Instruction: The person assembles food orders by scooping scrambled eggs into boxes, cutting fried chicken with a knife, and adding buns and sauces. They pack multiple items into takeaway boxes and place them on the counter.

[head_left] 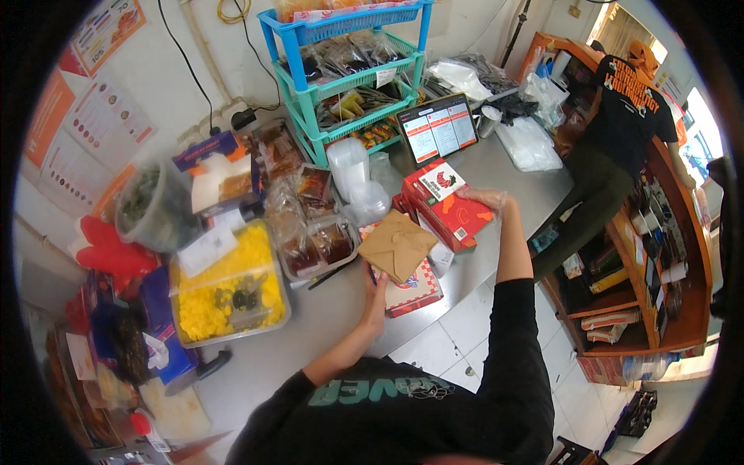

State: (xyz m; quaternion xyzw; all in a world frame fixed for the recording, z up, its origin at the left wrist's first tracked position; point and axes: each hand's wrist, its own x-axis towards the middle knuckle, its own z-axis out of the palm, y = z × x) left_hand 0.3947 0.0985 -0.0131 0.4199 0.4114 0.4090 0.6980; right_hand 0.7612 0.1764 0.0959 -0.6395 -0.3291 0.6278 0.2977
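My left hand (374,304) grips the near left side of a small red-and-white checked box (418,291), its thumb up by a folded brown paper packet (397,244) lying on top. My right hand (487,201), in a thin clear plastic glove, holds the right side of a red carton (457,217) with a white printed label. The carton stands tilted just beyond the packet, and white paper (440,256) shows between the boxes. Fingers beneath both boxes are hidden.
A tub of yellow rice (262,256) and a tray of bagged sauces (329,240) stand left. Clear plastic containers (353,170), a tablet (438,132) and a tiered rack (310,101) are behind. Another person (612,132) stands at right by an orange shelf (655,294).
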